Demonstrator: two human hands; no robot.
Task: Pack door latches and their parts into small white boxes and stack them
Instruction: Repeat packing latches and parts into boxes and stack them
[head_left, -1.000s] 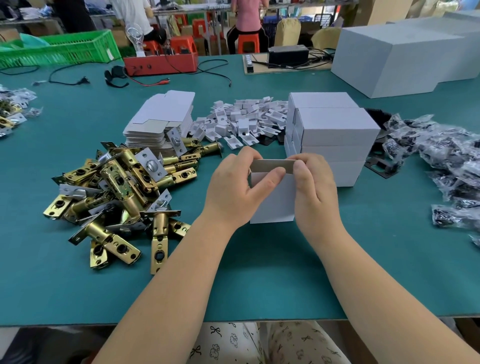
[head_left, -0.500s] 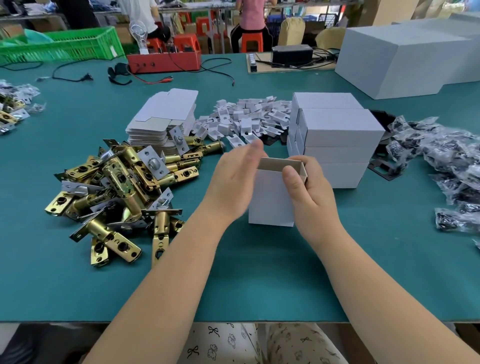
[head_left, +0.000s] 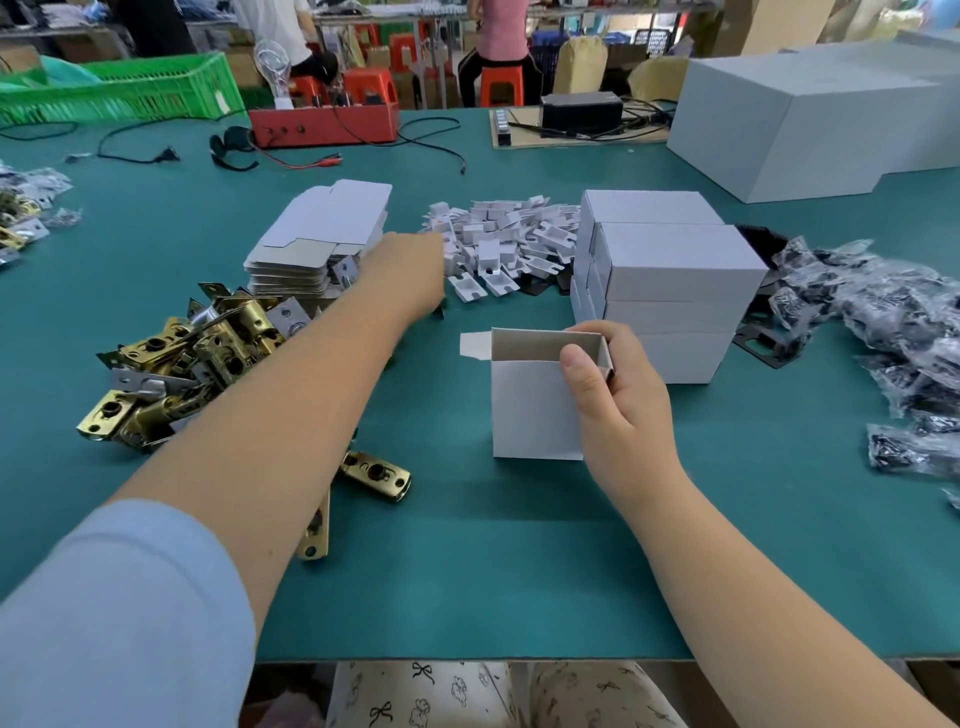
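Observation:
A small white box (head_left: 530, 410) stands upright on the green table with its top open and one flap sticking out to the left. My right hand (head_left: 618, 405) grips its upper right corner, thumb on the front wall. My left hand (head_left: 410, 270) reaches across to the near edge of a heap of small white inserts (head_left: 504, 234), its fingers hidden behind the back of the hand. My left forearm crosses over a pile of brass door latches (head_left: 171, 364). A stack of closed white boxes (head_left: 675, 270) stands just behind the open one.
Flat box blanks (head_left: 322, 228) are stacked behind the latches. Clear bags of dark parts (head_left: 883, 322) spread along the right. A large white carton (head_left: 810, 114), a red tray (head_left: 322, 124) with cables and a green crate (head_left: 130, 88) line the far side.
My left hand has left the box and moved up and left to the white inserts. The box top now stands open, held by my right hand alone.

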